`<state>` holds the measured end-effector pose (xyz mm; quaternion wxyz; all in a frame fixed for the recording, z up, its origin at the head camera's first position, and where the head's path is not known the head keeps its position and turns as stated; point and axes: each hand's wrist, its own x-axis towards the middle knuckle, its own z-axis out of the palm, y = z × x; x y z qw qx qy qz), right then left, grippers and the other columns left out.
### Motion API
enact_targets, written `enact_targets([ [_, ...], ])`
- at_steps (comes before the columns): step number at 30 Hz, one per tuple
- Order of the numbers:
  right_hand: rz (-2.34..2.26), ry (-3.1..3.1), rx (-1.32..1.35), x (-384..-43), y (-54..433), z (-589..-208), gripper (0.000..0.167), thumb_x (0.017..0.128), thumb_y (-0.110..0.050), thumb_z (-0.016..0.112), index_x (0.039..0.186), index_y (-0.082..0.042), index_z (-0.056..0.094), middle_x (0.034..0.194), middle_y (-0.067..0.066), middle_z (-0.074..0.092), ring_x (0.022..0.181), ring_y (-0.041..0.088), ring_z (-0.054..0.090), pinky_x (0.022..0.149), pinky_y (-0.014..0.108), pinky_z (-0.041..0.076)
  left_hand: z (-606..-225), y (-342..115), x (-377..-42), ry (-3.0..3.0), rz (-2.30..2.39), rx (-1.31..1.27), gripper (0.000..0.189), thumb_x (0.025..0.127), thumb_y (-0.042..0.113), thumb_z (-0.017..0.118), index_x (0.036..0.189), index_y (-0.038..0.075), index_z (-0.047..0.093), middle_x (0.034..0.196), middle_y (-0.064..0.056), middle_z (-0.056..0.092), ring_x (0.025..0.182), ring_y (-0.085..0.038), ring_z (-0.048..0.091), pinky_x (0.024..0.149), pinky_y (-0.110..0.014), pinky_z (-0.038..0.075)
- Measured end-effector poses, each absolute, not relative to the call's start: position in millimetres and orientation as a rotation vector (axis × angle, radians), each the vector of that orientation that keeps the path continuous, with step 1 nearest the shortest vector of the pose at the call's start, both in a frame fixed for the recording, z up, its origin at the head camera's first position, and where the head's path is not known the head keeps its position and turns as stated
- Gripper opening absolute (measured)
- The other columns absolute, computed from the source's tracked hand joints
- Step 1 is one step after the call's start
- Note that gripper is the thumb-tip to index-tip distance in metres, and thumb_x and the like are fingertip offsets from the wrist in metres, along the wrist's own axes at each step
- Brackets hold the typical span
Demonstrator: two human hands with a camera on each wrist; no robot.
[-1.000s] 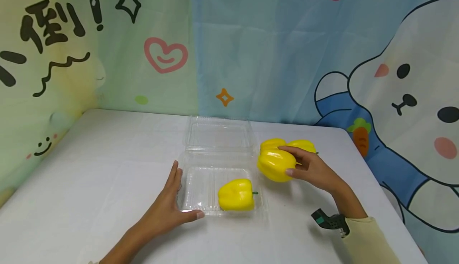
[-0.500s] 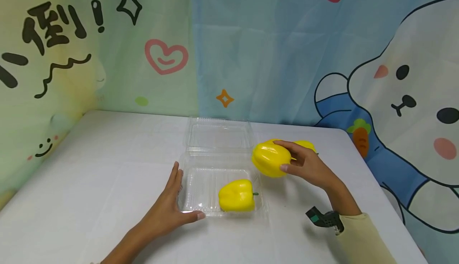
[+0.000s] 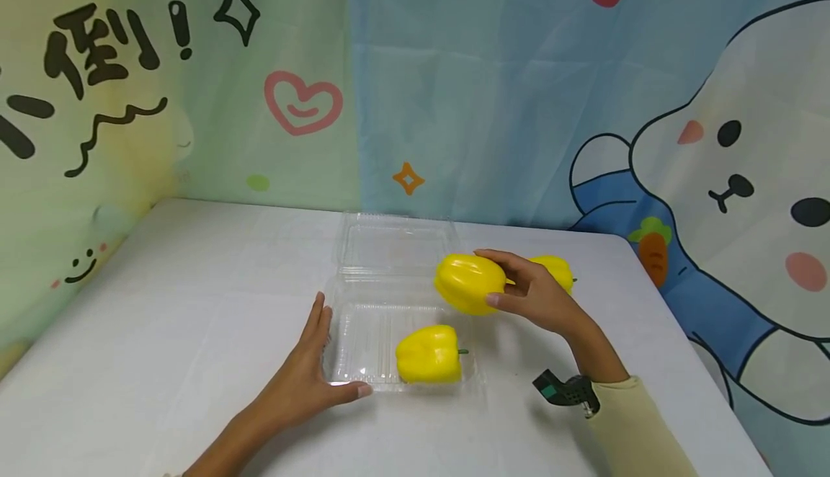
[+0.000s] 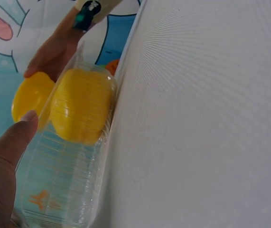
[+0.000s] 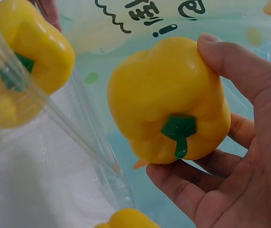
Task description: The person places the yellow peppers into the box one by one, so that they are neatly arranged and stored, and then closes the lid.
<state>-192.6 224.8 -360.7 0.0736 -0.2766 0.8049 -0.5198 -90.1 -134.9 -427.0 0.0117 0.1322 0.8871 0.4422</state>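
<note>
Grasping glossy yellow, green-stemmed pepper (image 5: 166, 95): right fingers (image 5: 180, 187); left fingers (image 3: 315, 327) outstretched beside container (image 3: 366, 340).

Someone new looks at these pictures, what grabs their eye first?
Probably the glossy yellow bell pepper gripped by the right hand, near the right edge of the open clear plastic container. Another yellow bell pepper lies inside, toward the front right. Then the big white cartoon animal on the blue fabric backdrop's right side.

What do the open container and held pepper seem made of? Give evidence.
Open container: thin, clear, glossy plastic, likely; the table shows through it.
Held pepper: smooth, shiny, perhaps moulded plastic, given its even yellow and highlights; it might be real.
</note>
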Motion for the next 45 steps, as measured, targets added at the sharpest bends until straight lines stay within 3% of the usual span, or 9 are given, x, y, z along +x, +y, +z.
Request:
enact_targets([
  [7,-1.579,2.353,-0.866,-194,213,-362,0.061,0.088,-0.007,0.071,0.143,-0.005,0.045,0.140,0.011,0.049,0.116,0.027,0.055,0.094,0.030,0.049,-429,-134,-91,2.759,1.392,0.413,0.132,0.065,0.064,0.081,0.154,-0.003,0.010,0.163,-0.002,-0.009,0.142,-0.034,0.024,0.109,-0.053,0.027],
  [22,-1.537,2.339,-0.887,-200,186,-370,0.061,0.087,-0.013,0.074,0.142,-0.009,0.048,0.140,0.009,0.050,0.119,0.025,0.054,0.099,0.033,0.045,-426,-134,-91,2.760,1.370,0.386,0.130,0.065,0.054,0.086,0.154,-0.003,0.010,0.163,-0.002,-0.010,0.145,-0.033,0.013,0.110,-0.054,0.025],
  [31,-1.427,2.402,-0.869,-199,180,-377,0.062,0.087,-0.019,0.075,0.142,-0.010,0.049,0.142,0.006,0.050,0.126,0.023,0.049,0.104,0.038,0.040,-427,-135,-90,2.761,1.370,0.384,0.131,0.065,0.059,0.084,0.154,-0.003,0.010,0.162,-0.004,-0.009,0.143,-0.035,0.021,0.109,-0.054,0.026],
  [45,-1.328,2.455,-0.873,-200,177,-386,0.064,0.086,-0.025,0.076,0.143,-0.011,0.049,0.142,0.004,0.048,0.126,0.023,0.048,0.104,0.043,0.040,-426,-134,-90,2.756,1.370,0.381,0.131,0.064,0.057,0.085,0.154,-0.003,0.009,0.162,0.001,-0.012,0.146,-0.032,0.011,0.111,-0.053,0.023],
])
